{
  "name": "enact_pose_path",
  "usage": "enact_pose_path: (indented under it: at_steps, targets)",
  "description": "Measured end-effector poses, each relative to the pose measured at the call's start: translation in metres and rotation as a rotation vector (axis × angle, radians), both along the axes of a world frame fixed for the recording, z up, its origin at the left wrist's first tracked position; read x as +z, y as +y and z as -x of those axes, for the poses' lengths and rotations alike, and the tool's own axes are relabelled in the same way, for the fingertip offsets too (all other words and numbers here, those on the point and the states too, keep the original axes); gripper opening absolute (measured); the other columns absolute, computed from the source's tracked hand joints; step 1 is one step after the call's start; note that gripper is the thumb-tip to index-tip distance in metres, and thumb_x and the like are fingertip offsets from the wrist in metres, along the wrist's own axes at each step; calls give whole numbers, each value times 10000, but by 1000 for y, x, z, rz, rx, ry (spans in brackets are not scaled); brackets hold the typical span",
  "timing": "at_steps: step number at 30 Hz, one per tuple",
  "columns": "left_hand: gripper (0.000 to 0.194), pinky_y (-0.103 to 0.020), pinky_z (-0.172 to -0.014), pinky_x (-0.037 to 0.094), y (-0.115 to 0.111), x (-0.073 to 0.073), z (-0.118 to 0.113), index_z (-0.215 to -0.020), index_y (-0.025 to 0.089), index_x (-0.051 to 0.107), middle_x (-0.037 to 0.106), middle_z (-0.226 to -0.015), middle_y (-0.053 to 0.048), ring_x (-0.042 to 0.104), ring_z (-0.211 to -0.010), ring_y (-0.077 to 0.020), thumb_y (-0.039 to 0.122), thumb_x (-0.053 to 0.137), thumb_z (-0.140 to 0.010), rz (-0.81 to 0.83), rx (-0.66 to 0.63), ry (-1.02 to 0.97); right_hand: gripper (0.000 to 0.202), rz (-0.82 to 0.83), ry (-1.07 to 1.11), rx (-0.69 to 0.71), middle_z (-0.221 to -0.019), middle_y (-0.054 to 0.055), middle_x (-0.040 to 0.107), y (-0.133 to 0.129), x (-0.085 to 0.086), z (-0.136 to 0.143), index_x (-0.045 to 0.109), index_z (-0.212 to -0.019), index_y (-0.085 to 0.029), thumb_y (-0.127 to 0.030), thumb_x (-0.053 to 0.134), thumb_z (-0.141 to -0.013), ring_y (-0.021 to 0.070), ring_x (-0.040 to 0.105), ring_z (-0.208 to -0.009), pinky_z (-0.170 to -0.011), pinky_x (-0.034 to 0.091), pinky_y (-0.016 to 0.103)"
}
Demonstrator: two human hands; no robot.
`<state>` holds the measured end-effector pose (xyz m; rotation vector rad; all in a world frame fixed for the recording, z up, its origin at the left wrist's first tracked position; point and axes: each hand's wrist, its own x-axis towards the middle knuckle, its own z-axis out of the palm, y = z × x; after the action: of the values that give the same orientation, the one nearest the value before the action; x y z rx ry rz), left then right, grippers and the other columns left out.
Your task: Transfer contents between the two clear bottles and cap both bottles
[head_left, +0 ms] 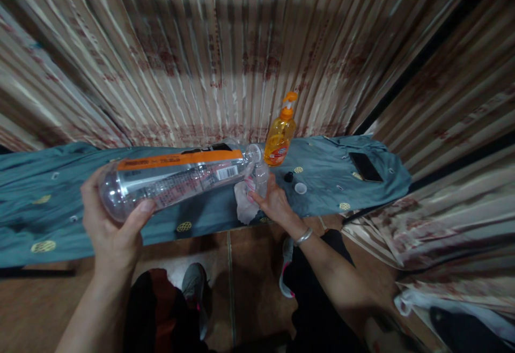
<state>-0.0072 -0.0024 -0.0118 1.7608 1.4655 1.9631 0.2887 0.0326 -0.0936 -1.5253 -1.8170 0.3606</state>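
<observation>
My left hand (116,229) grips the base end of a large clear bottle (181,178) with an orange and silver label. The bottle is tilted nearly flat, its neck pointing right over a small clear bottle (261,177). My right hand (276,200), a silver bracelet at its wrist, holds the small bottle upright; the two mouths meet or nearly meet. A whitish crumpled cloth or bag (244,203) lies beside the small bottle. Just behind stands an orange pump bottle (278,141) of yellow liquid.
A teal cloth (322,154) with yellow patterns covers the narrow table. On it are a black cap (288,176), a white cap (300,188) and a dark phone (365,167). Striped curtains (201,58) hang behind. Shoes (193,283) and dark-clothed legs are below.
</observation>
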Motion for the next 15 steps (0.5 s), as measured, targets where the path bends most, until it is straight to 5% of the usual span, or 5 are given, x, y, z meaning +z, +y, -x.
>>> enact_pose_path:
  at_steps: [15]
  targets:
    - [792,-582,-1005,434,0,-1,-2,-1327,238,517,594,-1298,-134,582,-1178,-356,514,734,-618,-16,11,45,663,-4,30,8,-1179,182,657,0,0,-1,343,-1355,-81,-325,659,-827,299,665,-1056,-887,530,389]
